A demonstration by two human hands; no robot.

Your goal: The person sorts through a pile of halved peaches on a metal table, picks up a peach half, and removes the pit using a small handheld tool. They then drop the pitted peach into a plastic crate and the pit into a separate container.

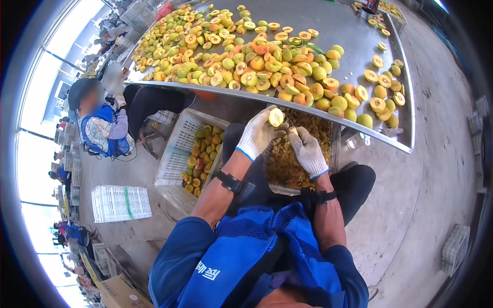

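Note:
My left hand (258,134), in a white knitted glove with a blue-edged cuff, is closed around a halved yellow-green stone fruit (276,117), its cut face turned up. Close beside it, my right hand (308,150), gloved the same way, pinches a small pale yellow piece (293,131); whether this is a bit of fruit or a tool tip, I cannot make out. Both hands hover above a crate (281,190) holding a heap of brownish-yellow scraps (290,167), just in front of the metal table's edge.
Whole and halved fruits (257,62) are heaped on the metal table (354,51). Left of my legs stands a white crate (172,149) with fruits (201,154) in it. A white basket (121,204) lies on the floor. Another person (105,120) sits at the left.

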